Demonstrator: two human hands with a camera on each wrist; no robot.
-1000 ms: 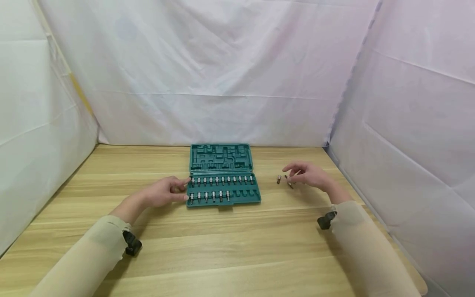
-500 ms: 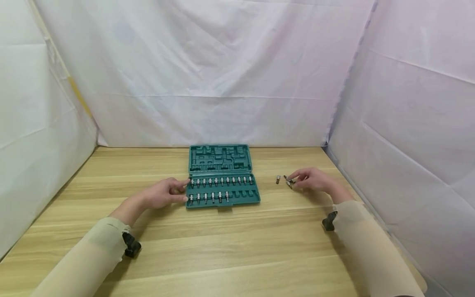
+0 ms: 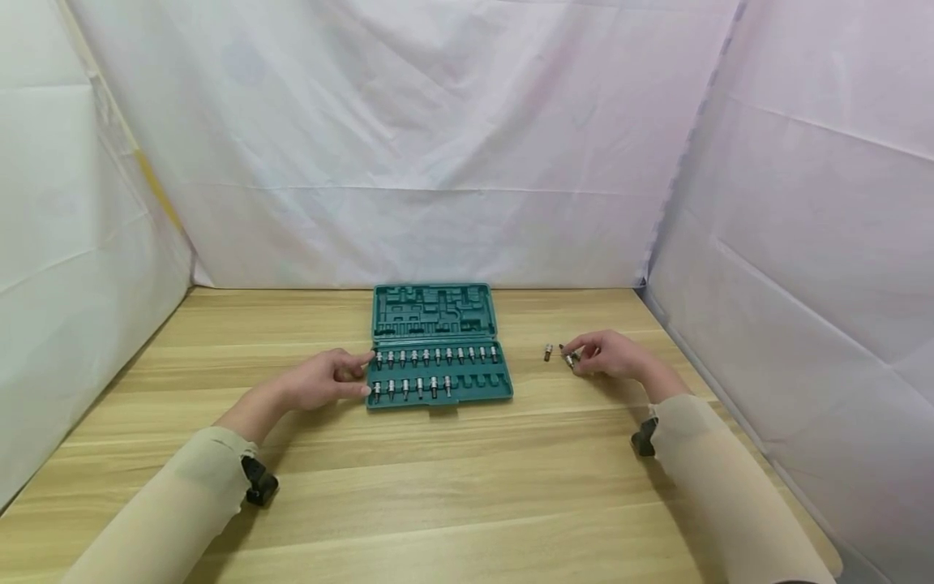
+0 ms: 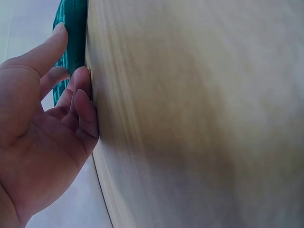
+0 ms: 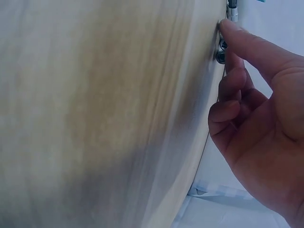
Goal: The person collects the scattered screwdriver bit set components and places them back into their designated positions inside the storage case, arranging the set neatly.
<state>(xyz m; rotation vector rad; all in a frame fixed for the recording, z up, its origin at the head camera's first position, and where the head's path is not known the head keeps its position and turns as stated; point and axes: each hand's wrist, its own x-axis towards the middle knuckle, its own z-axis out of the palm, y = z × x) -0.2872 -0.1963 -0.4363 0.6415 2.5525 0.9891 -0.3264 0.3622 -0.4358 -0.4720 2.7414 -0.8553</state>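
Note:
In the head view, an open green case (image 3: 438, 399) holds two rows of chrome-ended bit sockets (image 3: 426, 357) in its lower half. My left hand (image 3: 318, 381) is at its left side, thumb and index finger spread against the edge; the left wrist view shows the thumb tip on the case's side wall (image 4: 76, 38). To the right of the case, my right hand (image 3: 611, 355) pinches a bit socket (image 3: 569, 359) between thumb and index finger, close over the table. Beside the right thumb, round socket ends (image 5: 221, 57) show low by the tabletop. A single bit socket (image 3: 548, 353) lies just left of these fingers.
The case's moulded lid (image 3: 434, 310) leans back behind the tray. Several slots (image 3: 481, 380) at the right of the front row hold no socket. White cloth (image 3: 438, 162) hangs round the wooden table (image 3: 452, 487) at the back and both sides.
My right hand has shifted slightly right, and its thumb and index finger have closed in around a bit socket. The left hand stays at the case's left edge.

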